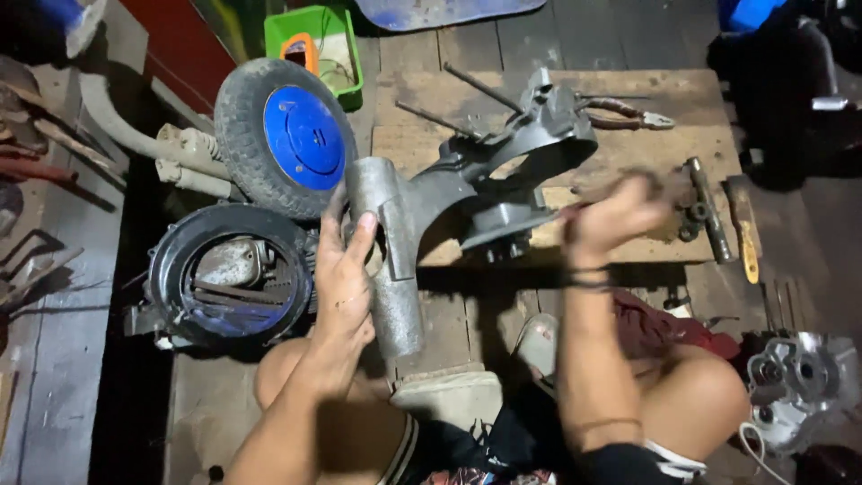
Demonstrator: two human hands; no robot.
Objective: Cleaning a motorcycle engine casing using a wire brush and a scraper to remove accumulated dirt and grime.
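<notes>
Currently gripping, with left hand (346, 274), the near tube end of a grey metal casting (449, 193): palm wrapped on the tube, fingers partly spread, thumb up along its side. Right hand (615, 216) raised over the right side of the casting, fingers curled and blurred; whether anything sits inside that fist, impossible to tell. Casting lying tilted across the near edge of a wooden board (539, 90), tube end hanging toward the knees, ring-shaped far end resting up on the board.

Just left of the left hand: a small wheel with blue hub (287, 135), standing on edge, and nearer, a round black fan housing (229, 274) on the floor. On the board, right of the casting: a dark bolt-like shaft (709, 211) and a yellow-handled tool (745, 233); farther back, red-handled pliers (628, 112) and two thin rods. Green plastic bin (319, 40) at far left. Shiny metal hub part (799, 377) near right, beside the knee.

Judging by the spread of loose parts, well into stripping or rebuilding: casting bare, wheel and housing separate, nothing yet joined.
</notes>
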